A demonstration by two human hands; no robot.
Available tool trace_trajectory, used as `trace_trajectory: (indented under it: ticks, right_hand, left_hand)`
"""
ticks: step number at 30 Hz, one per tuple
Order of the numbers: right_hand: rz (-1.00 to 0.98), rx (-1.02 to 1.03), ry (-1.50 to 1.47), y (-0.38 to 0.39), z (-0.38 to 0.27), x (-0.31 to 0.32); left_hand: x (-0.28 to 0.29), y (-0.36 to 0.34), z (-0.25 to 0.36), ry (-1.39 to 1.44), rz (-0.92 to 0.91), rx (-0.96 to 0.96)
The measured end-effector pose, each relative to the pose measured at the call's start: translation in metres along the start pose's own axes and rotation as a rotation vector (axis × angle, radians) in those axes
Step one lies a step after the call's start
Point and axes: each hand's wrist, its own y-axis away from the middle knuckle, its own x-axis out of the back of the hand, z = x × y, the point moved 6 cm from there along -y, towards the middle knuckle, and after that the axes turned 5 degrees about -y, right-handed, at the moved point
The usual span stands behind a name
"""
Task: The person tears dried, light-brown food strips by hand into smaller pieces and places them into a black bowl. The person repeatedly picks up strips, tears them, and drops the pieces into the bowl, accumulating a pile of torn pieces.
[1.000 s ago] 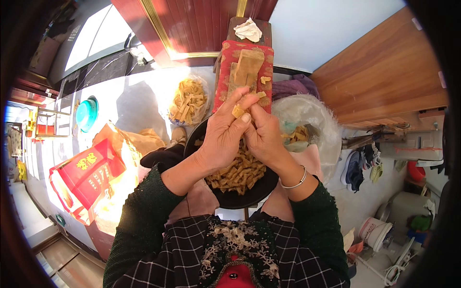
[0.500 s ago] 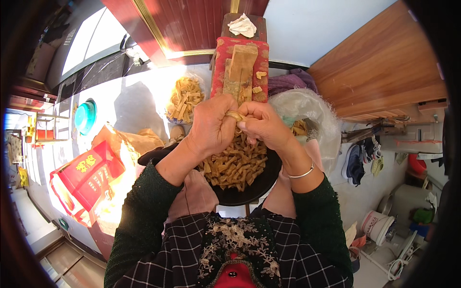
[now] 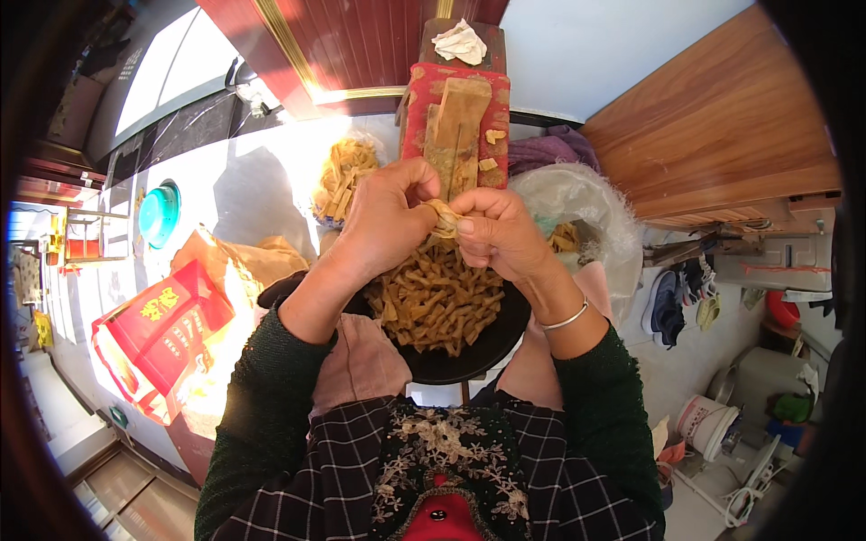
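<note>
Between my two hands is a yellow-tan strip [image 3: 443,219] that looks like tofu skin, bent into a loop. My left hand [image 3: 383,216] pinches one side of it between thumb and curled fingers. On the other side, the thumb and fingertips of my right hand [image 3: 505,233] grip it. Below them a pile of short, knotted-looking tan pieces [image 3: 440,298] fills a round black pan [image 3: 442,366] over my lap. Ahead, a wooden block [image 3: 460,117] lies on a bench with a red patterned cloth [image 3: 497,95], where two small yellow scraps [image 3: 489,164] also lie.
Left of the bench, a bag holds long flat yellow strips [image 3: 341,180]. A translucent woven sack [image 3: 600,212] stands right, with more strips inside. Further left are a red gift bag [image 3: 162,316] and a turquoise basin [image 3: 160,216]. Shoes [image 3: 667,311] and a white bucket [image 3: 706,426] are at right.
My left hand has rolled outward and its fist has loosened into a pinch. More of the looped strip shows between my fingers. My right hand has shifted slightly right.
</note>
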Motion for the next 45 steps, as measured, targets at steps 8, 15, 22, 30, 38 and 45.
trace_trajectory:
  ticks: [8,15,22,30,38,45]
  right_hand:
    - [0.048,0.051,-0.163,-0.001,0.001,0.008]
    - [0.128,0.126,0.181,0.002,-0.005,0.007]
    - [0.099,0.349,0.646,0.026,-0.053,-0.012]
    - [0.207,0.222,0.712,0.019,-0.030,0.005]
    - [0.240,0.130,0.888,0.012,-0.020,0.016]
    - [0.484,0.152,0.801,-0.022,-0.018,0.051]
  left_hand:
    - [0.002,0.007,0.016,-0.123,0.016,-0.211]
    - [-0.005,0.006,0.014,-0.225,-0.217,-0.234]
    - [0.005,0.018,0.009,0.996,-0.558,0.134]
    - [0.017,0.012,0.010,-0.153,-0.274,-0.236]
    - [-0.011,0.010,-0.004,-0.361,-0.534,-0.136]
    - [-0.007,-0.027,-0.029,-0.514,-0.138,-0.048]
